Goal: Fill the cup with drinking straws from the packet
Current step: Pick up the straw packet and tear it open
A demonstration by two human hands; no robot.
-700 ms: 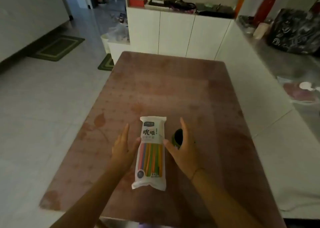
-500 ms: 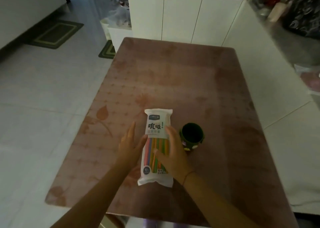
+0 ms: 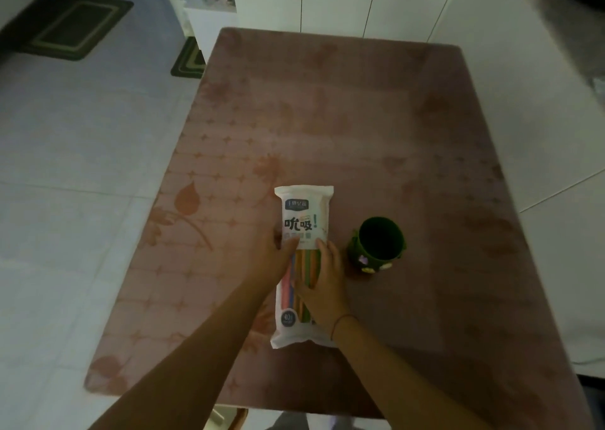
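A white packet of coloured straws [image 3: 305,213] lies lengthwise on the pink table [image 3: 327,128], near its middle. My left hand [image 3: 276,259] presses on the packet's left edge, thumb laid across its front. My right hand [image 3: 322,282] lies over the packet's right side, fingers on the clear window that shows the straws. A dark green cup [image 3: 379,244] stands upright just right of the packet, apart from my right hand. The cup looks empty inside. The packet's lower right corner is hidden under my right wrist.
The table's left edge drops to a pale tiled floor with a green mat [image 3: 72,25]. A white counter [image 3: 523,135] runs along the table's right side. White cabinets [image 3: 337,0] stand beyond the far edge.
Both hands have closed in from either side onto the packet. My right hand moved left, away from the cup, and now rests on the straws. The camera has tilted further down.
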